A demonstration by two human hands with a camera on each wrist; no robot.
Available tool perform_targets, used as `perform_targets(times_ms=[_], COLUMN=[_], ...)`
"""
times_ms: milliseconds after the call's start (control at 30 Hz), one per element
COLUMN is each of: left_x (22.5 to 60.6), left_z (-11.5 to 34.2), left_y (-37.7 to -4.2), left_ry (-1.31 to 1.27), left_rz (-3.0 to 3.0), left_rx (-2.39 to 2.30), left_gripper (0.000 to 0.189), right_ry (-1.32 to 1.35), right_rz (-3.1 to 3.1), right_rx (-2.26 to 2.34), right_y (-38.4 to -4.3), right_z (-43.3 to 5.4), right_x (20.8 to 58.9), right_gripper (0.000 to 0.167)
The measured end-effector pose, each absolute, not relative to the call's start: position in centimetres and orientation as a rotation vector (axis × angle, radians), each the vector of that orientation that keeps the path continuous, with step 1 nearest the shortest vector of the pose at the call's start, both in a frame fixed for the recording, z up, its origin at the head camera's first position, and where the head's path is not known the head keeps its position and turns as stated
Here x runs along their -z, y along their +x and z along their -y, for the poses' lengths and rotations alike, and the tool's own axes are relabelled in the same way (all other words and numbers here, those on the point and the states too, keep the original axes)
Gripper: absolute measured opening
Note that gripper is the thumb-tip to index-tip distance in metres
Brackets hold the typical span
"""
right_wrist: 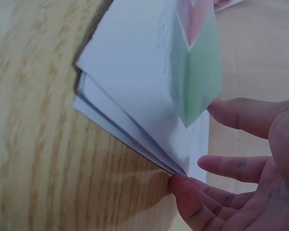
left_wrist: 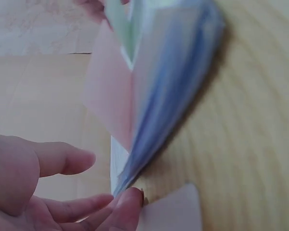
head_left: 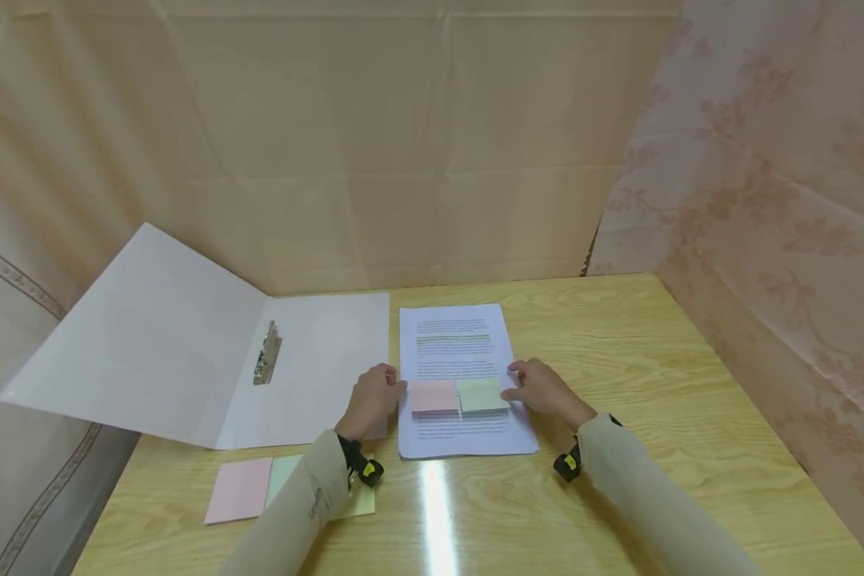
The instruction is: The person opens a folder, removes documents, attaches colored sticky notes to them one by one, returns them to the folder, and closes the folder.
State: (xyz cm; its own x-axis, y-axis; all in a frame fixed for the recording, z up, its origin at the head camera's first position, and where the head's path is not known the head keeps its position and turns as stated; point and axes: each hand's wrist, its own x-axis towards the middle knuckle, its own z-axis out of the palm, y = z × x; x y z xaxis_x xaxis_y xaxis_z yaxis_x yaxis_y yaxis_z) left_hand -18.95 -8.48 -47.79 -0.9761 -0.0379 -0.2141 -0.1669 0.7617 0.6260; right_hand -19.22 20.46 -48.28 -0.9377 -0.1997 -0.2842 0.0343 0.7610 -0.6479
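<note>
A stack of printed paper [head_left: 468,444] lies flat on the table, one line highlighted near the top. Across its lower half sit a pink sticky note [head_left: 434,397] and a green sticky note [head_left: 482,395], side by side. My left hand [head_left: 371,398] is at the stack's left edge, fingertips touching the paper, its thumb [left_wrist: 70,159] raised apart. At the right edge, fingers of my right hand [head_left: 545,390] touch the sheets' side while its thumb [right_wrist: 231,113] meets the green note's edge. In the right wrist view the sheets fan slightly at a corner.
Left of the stack, a white folder [head_left: 317,344] lies opened, its cover tilted up and a metal clip [head_left: 266,354] near the spine. In front are a pink pad [head_left: 238,490], a green pad [head_left: 281,475] and a yellow pad [head_left: 363,502], partly under my left forearm.
</note>
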Motion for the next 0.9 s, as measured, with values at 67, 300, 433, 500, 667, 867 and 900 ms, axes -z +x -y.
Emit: perform_targets(times_ms=[67,300,433,500,667,867,900], left_x=[47.5,47.9,48.4,48.4,48.3,48.3,48.4], left_z=[8.3,8.4,8.5,8.4,8.5,8.2,8.2], left_y=[-19.3,-20.4,-20.6,-20.6,-20.5,-20.3,-20.3], left_ry=[-0.219,-0.292,-0.296,-0.295,-0.293,-0.242,-0.235], left_rz=[-2.717,-2.604,-2.537,-2.510,-2.494,-2.426,-2.415], left_rx=[-1.042,-1.127,-1.220,-1.256,-1.289,-1.338,-1.339], left_gripper=[0.046,0.049,0.046,0.044,0.034,0.034,0.034], right_ry=[-0.135,-0.089,-0.087,-0.087,-0.098,-0.098,-0.099], right_rz=[-2.637,-2.698,-2.709,-2.710,-2.718,-2.714,-2.710], right_rx=[0.931,0.796,0.772,0.765,0.743,0.742,0.743], right_y=[-19.4,-19.6,-19.5,-19.4,-19.3,-19.3,-19.2], right_z=[-20.3,-19.5,-19.2,-19.1,-19.1,-19.1,-19.1], right_x=[48.5,49.4,49.3,49.2,49.0,48.9,48.9], right_gripper=[0.060,0.063,0.062,0.062,0.061,0.059,0.059])
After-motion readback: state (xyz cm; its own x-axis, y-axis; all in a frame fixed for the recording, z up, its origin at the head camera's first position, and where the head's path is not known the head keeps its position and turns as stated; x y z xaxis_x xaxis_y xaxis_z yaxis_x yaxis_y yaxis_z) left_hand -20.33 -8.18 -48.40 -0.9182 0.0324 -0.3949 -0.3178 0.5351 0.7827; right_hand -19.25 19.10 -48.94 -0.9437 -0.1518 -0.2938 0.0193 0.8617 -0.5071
